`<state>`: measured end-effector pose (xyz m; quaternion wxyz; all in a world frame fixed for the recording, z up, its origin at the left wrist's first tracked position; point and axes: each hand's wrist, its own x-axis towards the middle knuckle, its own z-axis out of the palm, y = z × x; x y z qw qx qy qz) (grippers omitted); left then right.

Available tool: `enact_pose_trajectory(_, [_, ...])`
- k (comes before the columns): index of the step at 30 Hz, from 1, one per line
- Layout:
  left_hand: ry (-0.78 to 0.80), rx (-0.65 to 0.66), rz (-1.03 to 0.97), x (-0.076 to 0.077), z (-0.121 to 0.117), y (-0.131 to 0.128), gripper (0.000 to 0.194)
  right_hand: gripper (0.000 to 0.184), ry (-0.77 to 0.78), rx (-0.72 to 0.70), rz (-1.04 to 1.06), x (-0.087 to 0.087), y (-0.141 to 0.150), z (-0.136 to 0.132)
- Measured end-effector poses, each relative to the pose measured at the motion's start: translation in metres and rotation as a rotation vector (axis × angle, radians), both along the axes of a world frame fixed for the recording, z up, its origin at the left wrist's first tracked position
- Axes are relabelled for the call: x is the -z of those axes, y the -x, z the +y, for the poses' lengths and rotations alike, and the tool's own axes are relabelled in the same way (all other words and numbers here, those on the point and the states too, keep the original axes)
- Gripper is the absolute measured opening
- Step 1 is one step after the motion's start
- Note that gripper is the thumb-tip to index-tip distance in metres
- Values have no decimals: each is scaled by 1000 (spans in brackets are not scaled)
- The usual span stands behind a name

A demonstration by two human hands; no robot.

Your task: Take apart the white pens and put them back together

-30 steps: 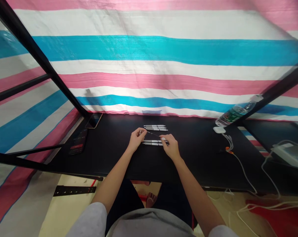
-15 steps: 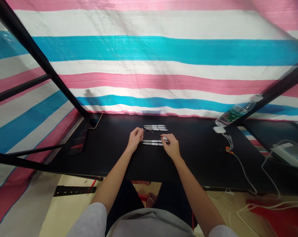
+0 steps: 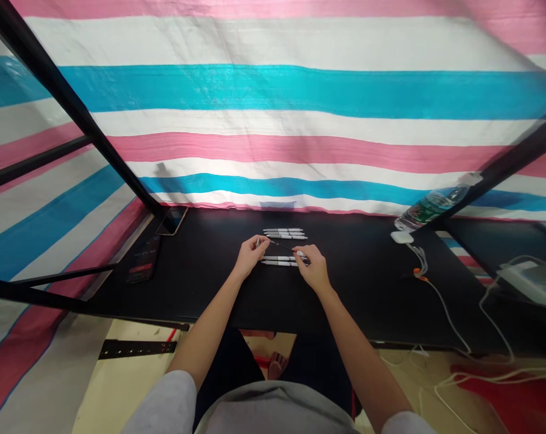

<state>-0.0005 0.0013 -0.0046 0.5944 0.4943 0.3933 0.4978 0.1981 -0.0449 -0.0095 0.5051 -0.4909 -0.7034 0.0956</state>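
Note:
A thin dark pen refill (image 3: pixel 283 245) stretches between my two hands above the black table. My right hand (image 3: pixel 314 265) is closed around a white pen barrel (image 3: pixel 301 254), and the refill sticks out of its left end. At the other end of the refill, my left hand (image 3: pixel 249 256) is pinched on a small piece, mostly hidden by the fingers, that looks like the pen's front part. Just beyond the hands lie three white pens (image 3: pixel 285 235) in a row. Two more white pens (image 3: pixel 278 263) lie nearer, partly behind the right fingers.
Two phones lie on the left, one at the back (image 3: pixel 172 220) and a dark one (image 3: pixel 143 260) nearer. On the right a clear bottle (image 3: pixel 429 208) leans by the frame, beside a white charger (image 3: pixel 402 237) with cables. A striped sheet (image 3: pixel 273 144) hangs behind the table (image 3: pixel 363 289).
My left hand drew slightly left, off the refill's tip, half a second ago, and is now back at the tip. The right hand has barely moved; the pens lie as before.

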Motion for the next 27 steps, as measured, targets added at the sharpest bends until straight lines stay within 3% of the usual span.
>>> enact_pose_trajectory(15, [-86,47,214,-3,-6,-2,37,19,30,-54,-28,1,1,-1])
enact_pose_trajectory(21, [-4,-72,19,-2,-1,-1,37,29,84,70,90,6,1,1])
enact_pose_trajectory(27, [21,-97,-89,-7,-1,-2,39,20,62,121,121,3,-1,0])
